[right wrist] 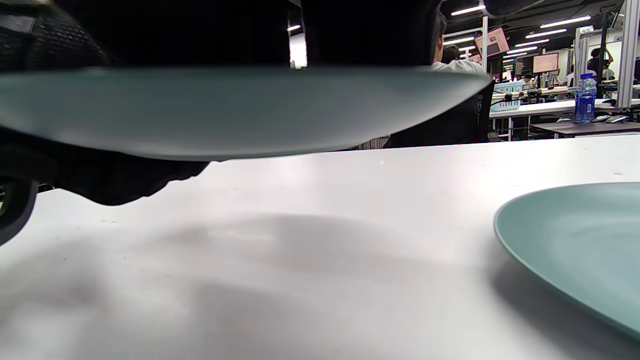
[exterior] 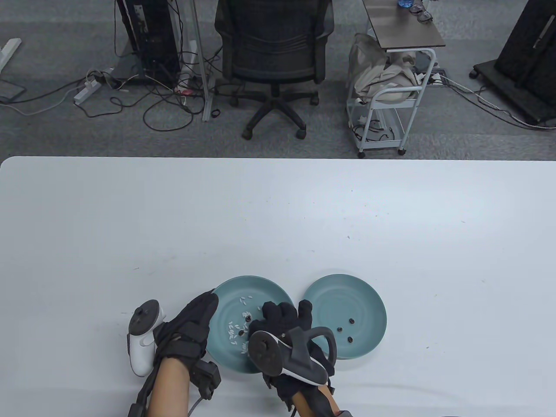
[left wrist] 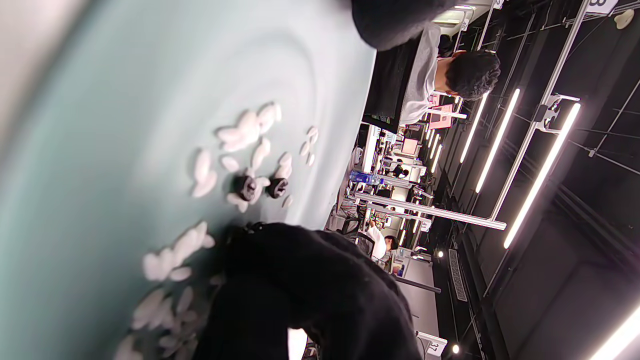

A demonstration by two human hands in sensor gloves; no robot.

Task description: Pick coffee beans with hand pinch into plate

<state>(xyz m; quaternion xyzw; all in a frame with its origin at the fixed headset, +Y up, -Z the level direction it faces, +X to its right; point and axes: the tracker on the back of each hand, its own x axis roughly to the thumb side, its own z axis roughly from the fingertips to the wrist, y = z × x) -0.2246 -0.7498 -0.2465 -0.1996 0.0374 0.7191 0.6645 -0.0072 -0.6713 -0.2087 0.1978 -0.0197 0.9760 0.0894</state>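
Two teal plates lie side by side near the table's front edge. The left plate (exterior: 243, 299) holds white grains (exterior: 236, 332) and dark coffee beans (left wrist: 247, 187). The right plate (exterior: 369, 312) holds three coffee beans (exterior: 352, 321). My left hand (exterior: 210, 304) grips the left plate's left rim; in the right wrist view the glove shows above and below that rim (right wrist: 225, 115). My right hand (exterior: 256, 323) hovers over the left plate, fingers curled down by a bean (exterior: 248, 318). The glove (left wrist: 300, 290) hides its fingertips, so a pinch cannot be seen.
The white table (exterior: 278, 217) stretches far beyond the plates. An office chair (exterior: 273, 56) and a white cart (exterior: 391, 100) stand on the floor behind it. The right plate also shows in the right wrist view (right wrist: 575, 240).
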